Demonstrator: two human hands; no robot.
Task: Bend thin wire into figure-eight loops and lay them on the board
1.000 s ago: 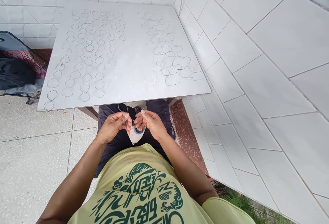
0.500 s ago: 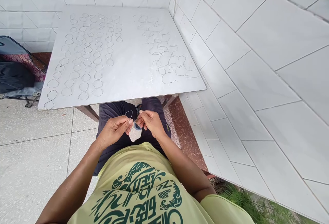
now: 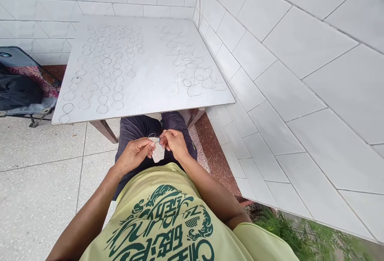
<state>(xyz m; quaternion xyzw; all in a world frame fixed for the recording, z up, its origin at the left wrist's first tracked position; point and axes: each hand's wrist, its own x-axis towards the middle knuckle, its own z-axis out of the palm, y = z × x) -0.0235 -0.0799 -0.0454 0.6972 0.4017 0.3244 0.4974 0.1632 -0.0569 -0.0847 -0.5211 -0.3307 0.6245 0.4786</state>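
Note:
Over my lap, just off the table's front edge, my left hand (image 3: 136,152) pinches a thin bent wire (image 3: 152,134), whose small loop stands up above the fingertips. My right hand (image 3: 174,143) is closed on the other side of the same wire, its fingertips a short gap from the left ones. On the white tabletop (image 3: 150,81) at the left lie rows of wire figure-eights (image 3: 103,104). Loose curved wires (image 3: 195,89), open at their ends, are spread and tangled over its right side.
White tiled walls (image 3: 276,89) border the table at the back and right. A folding chair (image 3: 25,65) with a dark bag (image 3: 19,92) on it stands at the left. Wooden table legs (image 3: 103,130) flank my knees. Green plants (image 3: 279,229) grow at lower right.
My view has tilted and turned slightly, so the table sits a little differently. Both hands keep hold of the wire; the right fingers have shifted slightly around it.

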